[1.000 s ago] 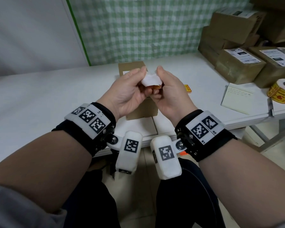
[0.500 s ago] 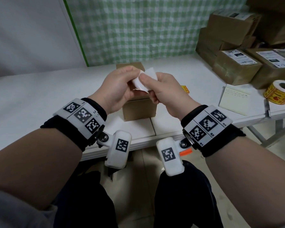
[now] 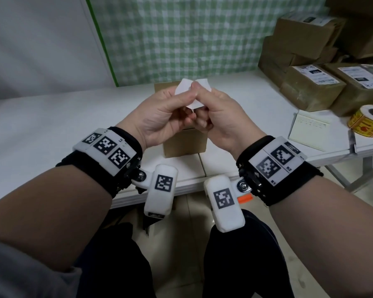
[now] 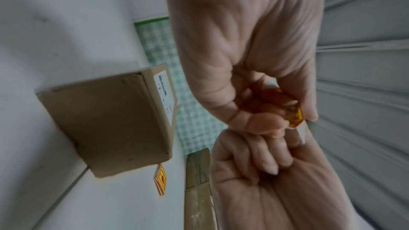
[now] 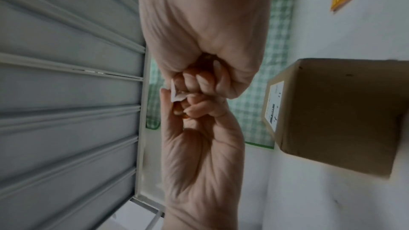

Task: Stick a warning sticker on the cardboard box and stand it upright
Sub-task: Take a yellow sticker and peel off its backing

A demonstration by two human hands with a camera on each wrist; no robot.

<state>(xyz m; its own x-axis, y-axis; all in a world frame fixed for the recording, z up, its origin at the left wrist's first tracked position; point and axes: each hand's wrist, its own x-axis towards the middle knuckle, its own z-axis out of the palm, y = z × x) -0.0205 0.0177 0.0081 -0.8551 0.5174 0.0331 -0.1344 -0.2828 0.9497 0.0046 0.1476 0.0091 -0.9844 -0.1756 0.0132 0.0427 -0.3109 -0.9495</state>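
Both hands are raised together over the cardboard box (image 3: pixel 184 144), which lies on the white table (image 3: pixel 52 125) with a white label on its top face. My left hand (image 3: pixel 181 100) and right hand (image 3: pixel 202 97) pinch one warning sticker between thumbs and fingers. Its white backing paper (image 3: pixel 184 86) sticks up above the thumbs. In the left wrist view the orange sticker (image 4: pixel 289 111) curls inside my left hand's fingers (image 4: pixel 265 123), with the right hand (image 4: pixel 261 153) below it. The right wrist view shows the backing paper (image 5: pixel 176 93) between the two hands and the box (image 5: pixel 343 111) beyond.
A loose orange sticker (image 4: pixel 160 180) lies on the table just right of the box. Labelled cardboard boxes (image 3: pixel 310 89) are stacked at the far right, with a sticker roll (image 3: pixel 368 122) and a pale card (image 3: pixel 312 130) near the table's right edge.
The hands stay together and have turned the sticker. More white backing now stands free above the thumbs than a second ago. The box has not moved.
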